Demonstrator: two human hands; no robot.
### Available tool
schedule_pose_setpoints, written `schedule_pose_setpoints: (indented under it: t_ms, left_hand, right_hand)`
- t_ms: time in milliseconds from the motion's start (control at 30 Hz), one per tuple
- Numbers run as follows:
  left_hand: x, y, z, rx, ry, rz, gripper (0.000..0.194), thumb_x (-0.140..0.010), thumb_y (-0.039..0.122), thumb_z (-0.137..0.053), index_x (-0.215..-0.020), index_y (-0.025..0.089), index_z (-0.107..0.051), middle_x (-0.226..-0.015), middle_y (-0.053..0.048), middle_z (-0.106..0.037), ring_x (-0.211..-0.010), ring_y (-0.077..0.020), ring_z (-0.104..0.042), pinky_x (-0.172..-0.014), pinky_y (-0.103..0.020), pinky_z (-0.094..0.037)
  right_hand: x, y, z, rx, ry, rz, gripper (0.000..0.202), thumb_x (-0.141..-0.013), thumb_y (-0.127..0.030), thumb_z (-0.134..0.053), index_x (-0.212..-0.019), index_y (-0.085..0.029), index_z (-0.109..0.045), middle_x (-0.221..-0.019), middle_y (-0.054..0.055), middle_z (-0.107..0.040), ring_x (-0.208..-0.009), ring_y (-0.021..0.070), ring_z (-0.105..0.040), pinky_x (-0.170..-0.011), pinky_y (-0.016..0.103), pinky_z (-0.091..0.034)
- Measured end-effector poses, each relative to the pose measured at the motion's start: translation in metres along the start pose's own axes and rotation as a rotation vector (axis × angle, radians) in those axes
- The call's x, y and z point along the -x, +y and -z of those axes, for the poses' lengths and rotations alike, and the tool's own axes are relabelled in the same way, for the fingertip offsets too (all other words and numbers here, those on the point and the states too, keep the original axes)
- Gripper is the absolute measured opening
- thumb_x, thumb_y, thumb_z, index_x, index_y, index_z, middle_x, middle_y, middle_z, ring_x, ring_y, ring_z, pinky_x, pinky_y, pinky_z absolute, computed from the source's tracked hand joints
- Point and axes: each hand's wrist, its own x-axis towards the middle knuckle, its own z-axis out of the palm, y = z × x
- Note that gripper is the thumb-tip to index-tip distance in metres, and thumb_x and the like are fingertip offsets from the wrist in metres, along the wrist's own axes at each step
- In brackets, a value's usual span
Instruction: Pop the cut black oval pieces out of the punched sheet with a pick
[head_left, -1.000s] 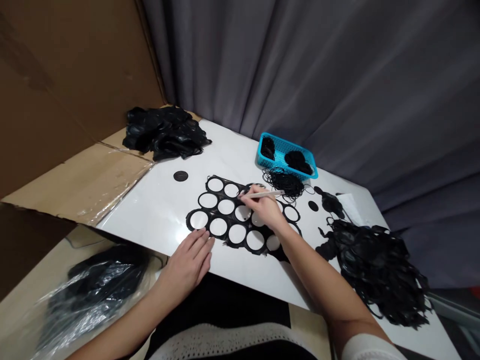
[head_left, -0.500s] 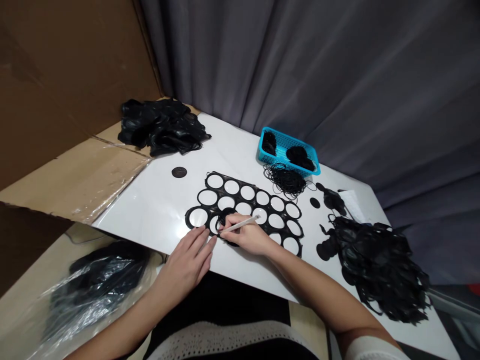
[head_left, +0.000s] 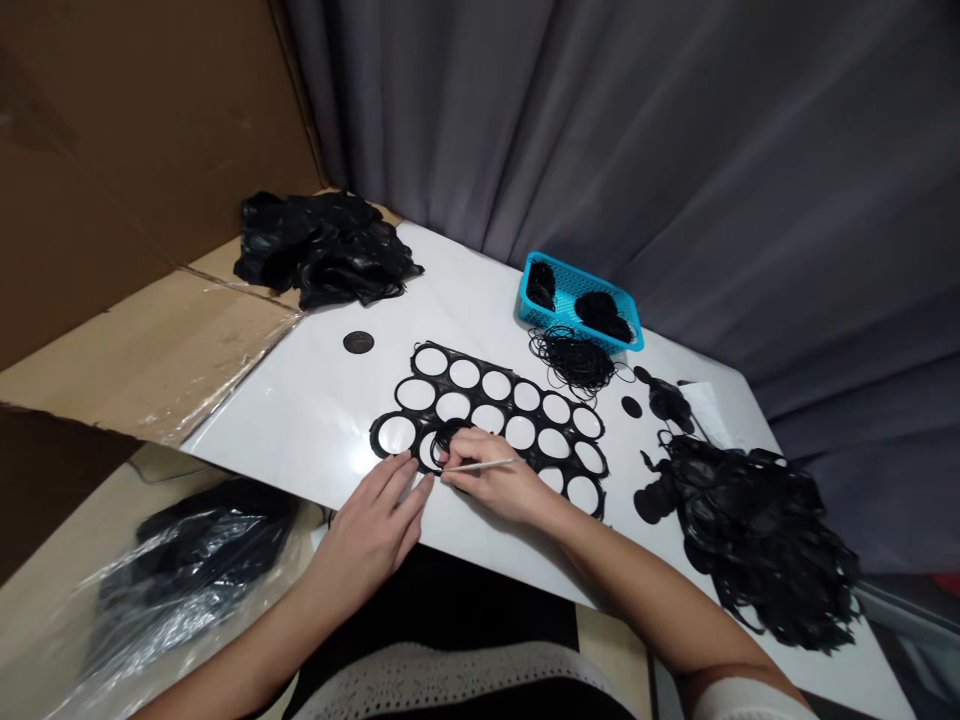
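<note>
A black sheet (head_left: 510,404) with rows of round holes lies flat on the white table (head_left: 285,420). My left hand (head_left: 380,513) rests on the sheet's near left edge, its fingers stretched out and holding nothing. Just to its right, my right hand (head_left: 491,478) is closed around a thin whitish stick (head_left: 487,465), whose tip is at the sheet's near edge. Some thin black rings (head_left: 448,434) are bunched by the right hand's fingers, partly hidden under them. Whether the fingers also grip these rings is hard to make out.
Behind the sheet stands a blue basket (head_left: 577,262) with black rings inside; loose rings (head_left: 574,360) lie before it. Black scrap piles (head_left: 322,250) (head_left: 765,540) sit at back left and right. A black disc (head_left: 358,342) lies left, cardboard (head_left: 150,340) beyond.
The stick in my right hand has tilted lower, from a raised slant to nearly level. My right hand has turned slightly. My left hand stays in place.
</note>
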Motion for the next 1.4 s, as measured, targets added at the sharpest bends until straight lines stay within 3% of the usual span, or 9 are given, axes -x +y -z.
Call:
schedule_pose_setpoints:
  t_ms: [267, 467, 633, 733, 833, 933, 1033, 1133, 1400]
  left_hand:
    - [0.001, -0.001, -0.004, 0.048, 0.005, 0.012, 0.036, -0.094, 0.012, -0.048, -0.127, 0.015, -0.062, -0.124, -0.014, -0.065, -0.128, -0.0296, -0.054, -0.108, -0.045, -0.046]
    - [0.001, -0.002, -0.002, -0.006, -0.004, -0.007, 0.033, -0.094, 0.013, -0.049, -0.124, 0.012, -0.064, -0.124, -0.015, -0.065, -0.125, -0.0309, -0.055, -0.104, -0.044, -0.049]
    - [0.002, -0.002, -0.003, 0.050, 0.015, 0.013, 0.035, -0.095, 0.014, -0.050, -0.127, 0.016, -0.063, -0.124, -0.013, -0.066, -0.127, -0.0294, -0.055, -0.103, -0.043, -0.051]
    - [0.002, -0.003, 0.000, 0.110, 0.027, 0.044, 0.033, -0.097, 0.017, -0.049, -0.128, 0.018, -0.062, -0.124, -0.012, -0.066, -0.126, -0.0282, -0.056, -0.103, -0.043, -0.051]
    - [0.003, -0.008, 0.007, 0.152, 0.042, 0.078, 0.033, -0.099, 0.020, -0.049, -0.129, 0.020, -0.060, -0.130, -0.011, -0.062, -0.124, -0.0266, -0.058, -0.102, -0.041, -0.052]
    - [0.007, -0.017, 0.014, 0.105, 0.088, 0.105, 0.033, -0.098, 0.019, -0.051, -0.131, 0.020, -0.059, -0.133, -0.013, -0.061, -0.125, -0.0281, -0.057, -0.105, -0.045, -0.050]
    - [0.012, -0.026, 0.018, 0.022, 0.104, 0.122, 0.033, -0.098, 0.020, -0.053, -0.131, 0.016, -0.059, -0.131, -0.015, -0.062, -0.127, -0.0306, -0.056, -0.107, -0.048, -0.048]
    - [0.016, -0.031, 0.019, -0.014, 0.084, 0.099, 0.033, -0.098, 0.021, -0.053, -0.130, 0.013, -0.059, -0.130, -0.016, -0.062, -0.129, -0.0311, -0.055, -0.108, -0.048, -0.048]
    - [0.022, -0.033, 0.015, -0.039, 0.047, 0.071, 0.035, -0.100, 0.019, -0.050, -0.134, 0.012, -0.056, -0.136, -0.015, -0.060, -0.134, -0.0299, -0.050, -0.111, -0.047, -0.045]
  right_hand:
    - [0.016, 0.004, -0.024, 0.340, 0.058, 0.153, 0.007, -0.090, -0.017, -0.056, -0.095, -0.021, -0.058, -0.111, 0.012, -0.063, -0.102, 0.0272, -0.052, -0.088, 0.041, -0.041]
    - [-0.022, 0.030, 0.030, 0.179, 0.583, -0.093, 0.026, -0.094, -0.027, -0.049, -0.069, -0.023, -0.043, -0.072, 0.002, -0.054, -0.073, 0.0201, -0.050, -0.071, 0.033, -0.040]
    - [-0.039, 0.043, 0.064, -0.141, 0.696, -0.244, 0.026, -0.083, -0.037, -0.062, -0.068, -0.023, -0.046, -0.070, -0.001, -0.057, -0.068, 0.0167, -0.054, -0.060, 0.029, -0.043]
    - [-0.042, 0.041, 0.059, -0.426, 0.626, -0.320, 0.030, -0.075, -0.038, -0.071, -0.068, -0.022, -0.046, -0.078, 0.001, -0.062, -0.074, 0.0173, -0.062, -0.052, 0.025, -0.047]
    - [-0.044, 0.033, 0.044, -0.821, 0.412, -0.388, 0.039, -0.067, -0.034, -0.082, -0.070, -0.022, -0.045, -0.085, 0.004, -0.068, -0.090, 0.0216, -0.071, -0.054, 0.023, -0.052]
    - [-0.047, 0.023, 0.028, -1.107, 0.235, -0.423, 0.042, -0.064, -0.027, -0.087, -0.071, -0.022, -0.046, -0.087, 0.005, -0.071, -0.098, 0.0216, -0.072, -0.072, 0.027, -0.060]
    - [-0.048, 0.012, 0.013, -1.216, 0.121, -0.395, 0.040, -0.067, -0.023, -0.087, -0.070, -0.021, -0.046, -0.092, 0.006, -0.072, -0.103, 0.0191, -0.070, -0.094, 0.030, -0.057]
    - [-0.049, 0.002, -0.004, -1.126, 0.025, -0.337, 0.037, -0.072, -0.026, -0.082, -0.068, -0.021, -0.045, -0.089, 0.005, -0.072, -0.095, 0.0173, -0.070, -0.093, 0.032, -0.055]
    - [-0.046, -0.016, -0.031, -0.369, 0.039, -0.137, 0.017, -0.084, -0.023, -0.062, -0.070, -0.020, -0.052, -0.091, 0.000, -0.068, -0.082, 0.0141, -0.059, -0.075, 0.028, -0.044]
